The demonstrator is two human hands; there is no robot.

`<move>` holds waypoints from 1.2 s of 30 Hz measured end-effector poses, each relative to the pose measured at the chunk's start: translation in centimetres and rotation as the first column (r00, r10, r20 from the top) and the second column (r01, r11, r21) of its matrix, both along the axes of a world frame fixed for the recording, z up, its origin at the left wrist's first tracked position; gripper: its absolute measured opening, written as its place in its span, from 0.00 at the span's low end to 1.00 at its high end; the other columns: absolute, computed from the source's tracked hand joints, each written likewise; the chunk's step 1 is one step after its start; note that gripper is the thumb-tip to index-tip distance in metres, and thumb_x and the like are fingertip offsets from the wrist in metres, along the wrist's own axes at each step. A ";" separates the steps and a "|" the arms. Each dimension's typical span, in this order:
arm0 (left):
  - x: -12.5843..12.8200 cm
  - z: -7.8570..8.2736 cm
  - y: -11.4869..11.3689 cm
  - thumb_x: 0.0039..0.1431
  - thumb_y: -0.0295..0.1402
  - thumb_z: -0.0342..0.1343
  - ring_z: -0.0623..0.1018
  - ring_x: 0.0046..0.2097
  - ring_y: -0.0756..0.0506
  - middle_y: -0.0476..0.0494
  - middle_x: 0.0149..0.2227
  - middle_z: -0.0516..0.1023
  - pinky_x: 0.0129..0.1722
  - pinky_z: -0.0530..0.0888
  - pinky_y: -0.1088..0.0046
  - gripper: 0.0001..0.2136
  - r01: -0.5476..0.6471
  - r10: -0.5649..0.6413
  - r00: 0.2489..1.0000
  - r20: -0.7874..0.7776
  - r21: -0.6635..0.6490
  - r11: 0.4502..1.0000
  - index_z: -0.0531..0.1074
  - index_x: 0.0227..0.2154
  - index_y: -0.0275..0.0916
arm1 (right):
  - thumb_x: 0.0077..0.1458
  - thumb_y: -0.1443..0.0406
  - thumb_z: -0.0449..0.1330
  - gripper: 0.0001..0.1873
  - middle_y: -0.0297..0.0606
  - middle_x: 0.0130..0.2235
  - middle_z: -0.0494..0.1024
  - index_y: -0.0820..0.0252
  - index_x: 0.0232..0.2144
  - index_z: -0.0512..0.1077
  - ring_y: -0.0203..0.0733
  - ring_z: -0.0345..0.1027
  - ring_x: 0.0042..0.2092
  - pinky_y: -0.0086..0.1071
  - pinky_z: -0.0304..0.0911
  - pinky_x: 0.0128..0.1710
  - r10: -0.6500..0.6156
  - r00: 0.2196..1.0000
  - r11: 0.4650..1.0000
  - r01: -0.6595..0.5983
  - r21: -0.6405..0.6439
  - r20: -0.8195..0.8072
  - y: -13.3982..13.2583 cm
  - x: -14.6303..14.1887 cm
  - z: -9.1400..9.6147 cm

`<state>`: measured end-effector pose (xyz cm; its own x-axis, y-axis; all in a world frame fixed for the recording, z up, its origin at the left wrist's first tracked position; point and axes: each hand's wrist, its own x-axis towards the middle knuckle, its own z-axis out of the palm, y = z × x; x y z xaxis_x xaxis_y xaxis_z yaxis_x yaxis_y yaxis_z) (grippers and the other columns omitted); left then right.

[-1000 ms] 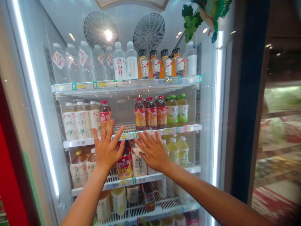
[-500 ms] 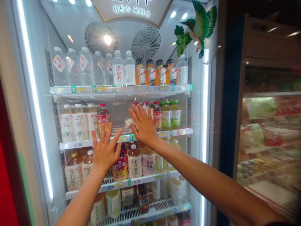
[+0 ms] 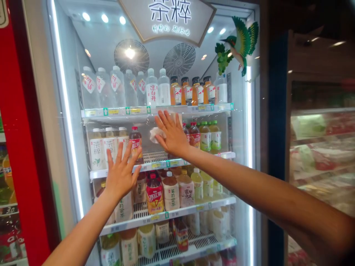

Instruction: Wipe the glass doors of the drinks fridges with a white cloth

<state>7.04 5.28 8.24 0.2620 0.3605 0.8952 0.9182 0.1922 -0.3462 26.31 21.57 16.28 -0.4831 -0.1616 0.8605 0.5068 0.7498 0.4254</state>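
Note:
My right hand point(image 3: 175, 136) lies flat with its fingers extended on the glass door of a lit drinks fridge. It holds a crumpled white tissue point(image 3: 157, 135) against the pane; the tissue sticks out beside the thumb and behind the fingers, its middle hidden under the palm. Lower and to the left, my left hand point(image 3: 120, 175) has its fingers spread and holds nothing. Its palm faces the same glass, and whether it touches cannot be made out. Behind the glass near it are a red-capped tea bottle point(image 3: 135, 142) and white-labelled bottles point(image 3: 97, 149).
Shelves behind the pane hold clear water bottles point(image 3: 116, 87), orange drinks point(image 3: 197, 91) and tea bottles point(image 3: 172, 192). A bird decoration point(image 3: 242, 46) is at the door's upper right. A red panel point(image 3: 27, 122) borders the left; another chilled display point(image 3: 318, 147) is at the right.
The view has shifted, so the fridge appears further right and lower. Against the shelves, my right hand with the tissue has moved up and slightly left; my left hand has moved left.

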 end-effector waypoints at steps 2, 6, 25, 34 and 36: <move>-1.9 1.0 -1.0 0.67 0.41 0.51 0.38 0.75 0.36 0.44 0.75 0.44 0.71 0.34 0.39 0.32 -0.006 0.006 1.000 0.000 0.013 1.000 0.47 0.71 0.52 | 0.70 0.54 0.46 0.37 0.44 0.75 0.41 0.61 0.73 0.39 0.50 0.27 0.76 0.61 0.28 0.73 0.031 0.996 0.998 -0.036 0.056 0.089 -1.7 -2.0 -1.1; -5.2 2.2 -2.9 0.68 0.40 0.51 0.37 0.75 0.37 0.45 0.75 0.43 0.71 0.32 0.39 0.33 -0.003 0.004 0.999 -0.043 0.017 1.000 0.43 0.71 0.53 | 0.71 0.52 0.45 0.35 0.41 0.74 0.47 0.59 0.72 0.45 0.44 0.33 0.76 0.53 0.29 0.75 0.070 0.941 0.972 -0.139 0.190 0.331 -3.9 -5.0 -3.1; -8.6 0.8 -3.4 0.67 0.39 0.52 0.37 0.75 0.36 0.45 0.74 0.46 0.72 0.30 0.39 0.36 0.144 -0.145 0.989 0.015 0.033 0.989 0.40 0.72 0.49 | 0.72 0.54 0.41 0.36 0.40 0.76 0.38 0.54 0.74 0.30 0.48 0.23 0.76 0.62 0.30 0.72 -0.147 0.959 0.968 0.089 -0.236 -0.242 -8.0 -10.4 -5.6; -8.6 -3.7 -3.8 0.65 0.35 0.54 0.42 0.75 0.36 0.44 0.74 0.46 0.72 0.38 0.37 0.36 0.176 -0.184 0.980 0.075 0.104 0.979 0.44 0.72 0.49 | 0.70 0.62 0.47 0.37 0.39 0.76 0.28 0.41 0.73 0.35 0.60 0.28 0.75 0.72 0.38 0.68 -0.179 0.915 0.941 0.051 -0.336 -0.360 -11.5 -15.4 -13.1; -8.7 -3.9 -3.8 0.65 0.34 0.54 0.42 0.75 0.36 0.44 0.74 0.46 0.72 0.39 0.38 0.36 0.176 -0.185 0.979 0.081 0.102 0.979 0.44 0.72 0.49 | 0.71 0.62 0.45 0.36 0.38 0.76 0.30 0.40 0.73 0.31 0.57 0.27 0.76 0.71 0.36 0.69 -0.168 0.888 0.947 0.025 -0.319 -0.429 -11.1 -15.4 -10.3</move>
